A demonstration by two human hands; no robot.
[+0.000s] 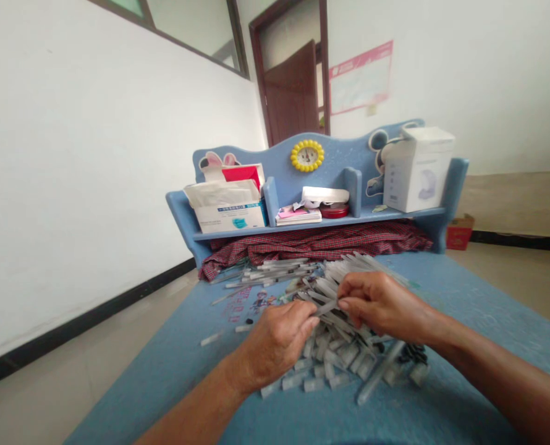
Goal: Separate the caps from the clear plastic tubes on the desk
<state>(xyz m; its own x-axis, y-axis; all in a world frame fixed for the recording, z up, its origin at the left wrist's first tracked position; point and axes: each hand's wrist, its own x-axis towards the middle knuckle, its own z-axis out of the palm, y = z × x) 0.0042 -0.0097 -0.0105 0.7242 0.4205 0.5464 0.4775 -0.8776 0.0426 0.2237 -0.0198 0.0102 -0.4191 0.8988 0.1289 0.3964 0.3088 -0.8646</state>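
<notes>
A short length of a translucent pen barrel (327, 307) shows between my two hands, over the heap on the desk. My left hand (282, 337) pinches its left end with thumb and fingers. At the other end, the curled fingers of my right hand (379, 303) are closed on it. Beneath both hands lie several frosted pen caps (314, 384) and small black plugs (414, 352). One loose clear barrel (380, 374) rests slantwise in front of my right wrist. Behind the hands, a pile of whitish pen barrels (349, 267) spreads out, partly hidden by my right hand.
Finished-looking pens (275, 272) lie at the back left of the blue desk (164, 383). A checked cloth (312, 241) is bunched under the shelf (238, 232). The shelf holds a mask box (231, 216), a white carton (418, 170) and a red round tin (334, 211).
</notes>
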